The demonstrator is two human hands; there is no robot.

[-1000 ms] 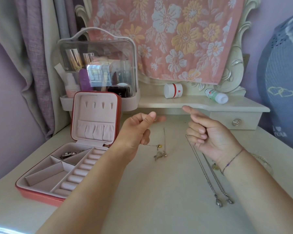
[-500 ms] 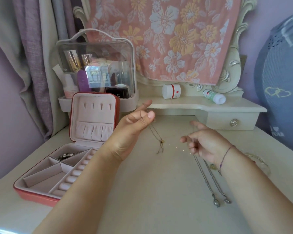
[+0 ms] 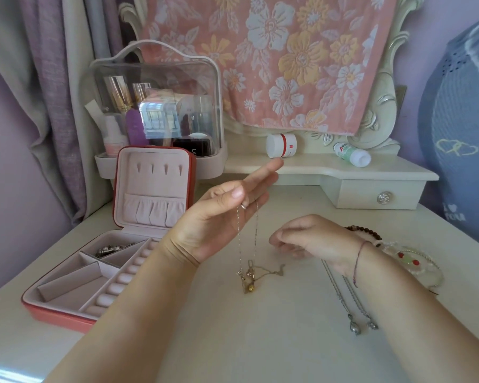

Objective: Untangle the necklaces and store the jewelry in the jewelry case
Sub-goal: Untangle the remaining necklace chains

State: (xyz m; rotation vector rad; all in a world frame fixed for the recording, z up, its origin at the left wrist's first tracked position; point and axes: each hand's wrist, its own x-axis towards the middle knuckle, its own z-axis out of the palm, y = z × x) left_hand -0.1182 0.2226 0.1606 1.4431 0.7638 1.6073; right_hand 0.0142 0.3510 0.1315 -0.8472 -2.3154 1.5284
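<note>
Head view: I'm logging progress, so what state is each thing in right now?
jewelry case: open, lid upright.
left hand: fingers straight, carrying the chain.
gold necklace: hangs from those fingers, pendant end on table.
right hand: curled, grip unclear.
silver necklace: flat on table.
white jar: on its side.
drawer: shut.

Lilac walls [image 3: 11, 189] and a mauve-grey curtain [image 3: 53, 92] back a cream bench [image 3: 260, 341]; a pink floral towel [image 3: 288, 64] drapes its carved mirror frame [image 3: 382, 106].
</note>
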